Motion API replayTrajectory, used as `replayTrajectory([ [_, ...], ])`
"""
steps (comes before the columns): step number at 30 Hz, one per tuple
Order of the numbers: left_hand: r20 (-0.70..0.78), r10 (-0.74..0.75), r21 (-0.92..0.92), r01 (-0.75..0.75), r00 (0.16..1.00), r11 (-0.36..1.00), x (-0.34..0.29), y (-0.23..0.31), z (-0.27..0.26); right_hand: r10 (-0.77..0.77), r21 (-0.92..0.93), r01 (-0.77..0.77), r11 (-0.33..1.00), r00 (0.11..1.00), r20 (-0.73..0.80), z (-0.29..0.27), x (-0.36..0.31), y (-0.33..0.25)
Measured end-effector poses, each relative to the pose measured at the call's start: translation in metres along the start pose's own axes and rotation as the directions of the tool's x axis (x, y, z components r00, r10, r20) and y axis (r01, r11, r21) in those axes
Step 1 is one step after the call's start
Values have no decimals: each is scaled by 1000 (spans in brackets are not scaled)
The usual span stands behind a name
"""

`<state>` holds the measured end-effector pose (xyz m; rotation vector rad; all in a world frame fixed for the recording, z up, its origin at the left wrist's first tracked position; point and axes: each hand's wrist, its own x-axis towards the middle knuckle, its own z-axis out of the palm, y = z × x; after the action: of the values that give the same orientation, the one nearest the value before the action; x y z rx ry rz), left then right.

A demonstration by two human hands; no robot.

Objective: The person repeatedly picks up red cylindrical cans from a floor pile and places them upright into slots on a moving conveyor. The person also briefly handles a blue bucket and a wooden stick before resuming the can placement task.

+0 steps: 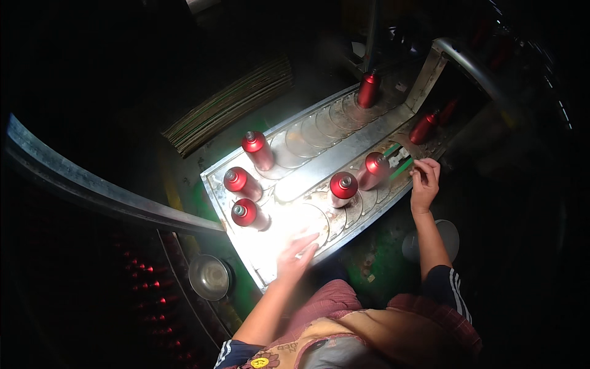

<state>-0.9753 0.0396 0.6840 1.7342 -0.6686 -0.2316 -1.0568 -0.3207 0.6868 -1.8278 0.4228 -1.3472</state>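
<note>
My left hand (297,257) reaches over the brightly lit near-left part of a long metal conveyor (344,180). Its fingers are stretched out and apart, holding nothing. At the right near edge of the conveyor is my right hand (426,184), fingers half curled, thumb and forefinger apart, with nothing seen between them. Closest to it stands a red metallic bottle (373,168) with an uncapped-looking neck. Another red bottle (342,189) stands upright to its left, between my hands. Farther right is a red bottle (424,128) in dimmer light.
Three more red bottles, one of them (258,150), stand at the conveyor's left end, and one (369,91) at the far end. A round metal bowl (210,277) sits at lower left. A stack of flat sheets (230,104) lies beyond. A curved metal rail (110,187) crosses the left side.
</note>
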Motion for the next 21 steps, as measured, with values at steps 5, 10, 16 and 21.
replayTrajectory([
  [5, -176, -219, -112, 202, 960, 973, -174, -45, -140, -206, 225, 134, 965, 919, 337, 114, -173, -169],
  [10, -479, -497, -414, 313, 724, 855, -359, -76, -245, -231, 372, -139, 918, 576, 784, 211, -313, -308],
  [16, -665, -675, -587, 334, 320, 737, -538, -125, -320, -246, 207, -426, 881, -39, 968, 291, -455, -399],
  [21, -735, -659, -671, 312, -159, 673, -672, -190, -350, -361, 258, -297, 919, -372, 855, 375, -582, -425],
])
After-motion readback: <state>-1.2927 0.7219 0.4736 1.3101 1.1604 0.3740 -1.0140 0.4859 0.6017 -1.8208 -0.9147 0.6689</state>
